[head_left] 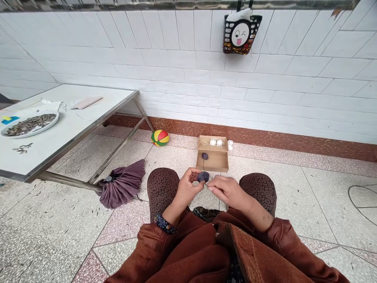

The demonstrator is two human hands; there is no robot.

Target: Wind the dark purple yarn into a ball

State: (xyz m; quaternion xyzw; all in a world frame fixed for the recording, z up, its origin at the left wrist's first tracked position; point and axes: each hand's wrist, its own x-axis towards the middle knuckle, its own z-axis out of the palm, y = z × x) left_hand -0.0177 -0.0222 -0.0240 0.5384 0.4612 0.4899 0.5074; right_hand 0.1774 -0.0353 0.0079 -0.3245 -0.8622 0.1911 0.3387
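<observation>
Between my knees, my left hand (188, 188) grips a small dark purple-grey ball of yarn (203, 177). Close beside it on the right, my right hand (226, 190) pinches the yarn strand with thumb and finger. On the floor ahead lies an open cardboard box (212, 169). One compartment holds a second dark yarn ball (204, 156), from which a strand runs toward my hands. White yarn balls (216, 142) rest in the far part of the box. More white yarn (230, 144) sits just outside its right edge.
A white table (73, 125) on the left carries a plate (55, 121) of sunflower seeds and a pink item (86, 103). Beneath its edge lie a folded purple umbrella (123, 184) and a colourful ball (160, 138). A black basket (242, 35) hangs on the tiled wall.
</observation>
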